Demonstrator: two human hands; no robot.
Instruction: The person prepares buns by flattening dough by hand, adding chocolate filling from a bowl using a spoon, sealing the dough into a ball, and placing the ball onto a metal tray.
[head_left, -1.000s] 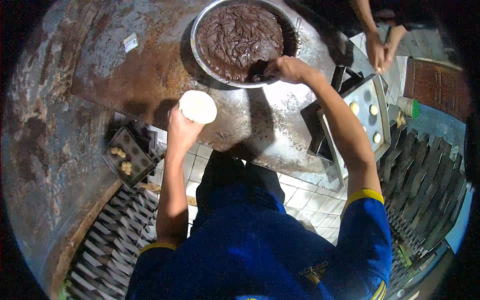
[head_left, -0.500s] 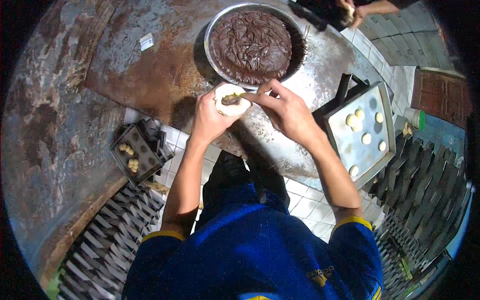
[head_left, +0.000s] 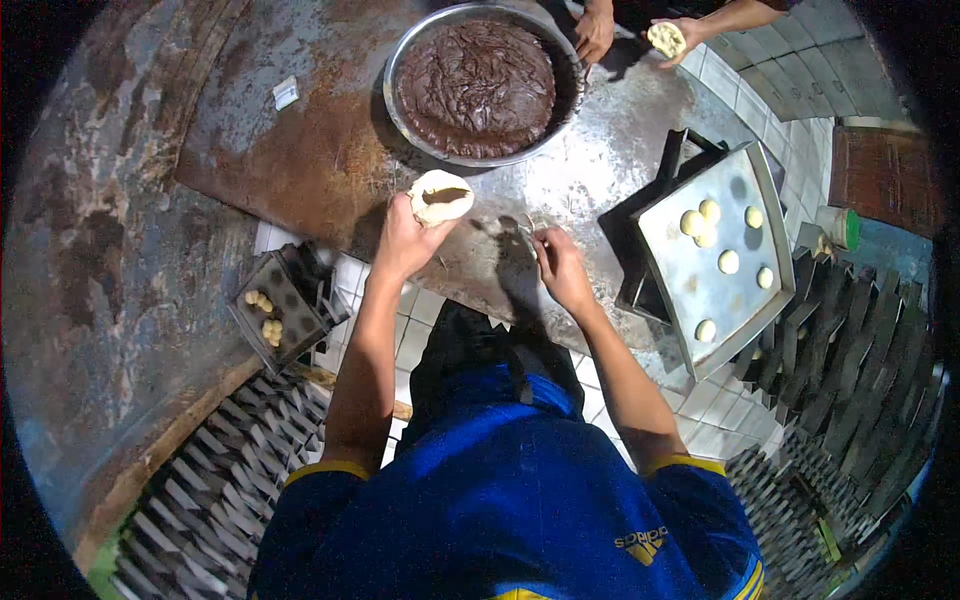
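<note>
My left hand [head_left: 400, 235] is closed round a pale dough piece [head_left: 452, 212] with dark filling in its hollow, held below the steel bowl of chocolate paste [head_left: 470, 80]. My right hand [head_left: 560, 262], to the right and a little lower, has its fingers closed on a thin utensil, probably a spoon [head_left: 530, 228], over the worn metal table [head_left: 300, 150]. At my right a metal tray [head_left: 680, 280] carries several pale dough balls [head_left: 728, 261], resting tilted on dark stands at the table's edge.
A co-worker's hand [head_left: 595, 35] touches the bowl's right rim; their other hand [head_left: 690, 40] holds an open dough piece. A small white packet [head_left: 285, 92] lies on the table. A dark tray [head_left: 300, 320] with dough balls sits lower left. Stacked metal pans [head_left: 200, 490] and a green-lidded bucket [head_left: 840, 228] flank me.
My right hand has left the bowl, put filling into the dough in my left hand, then moved down and right, away from it. The co-worker's hands have moved, one now at the bowl.
</note>
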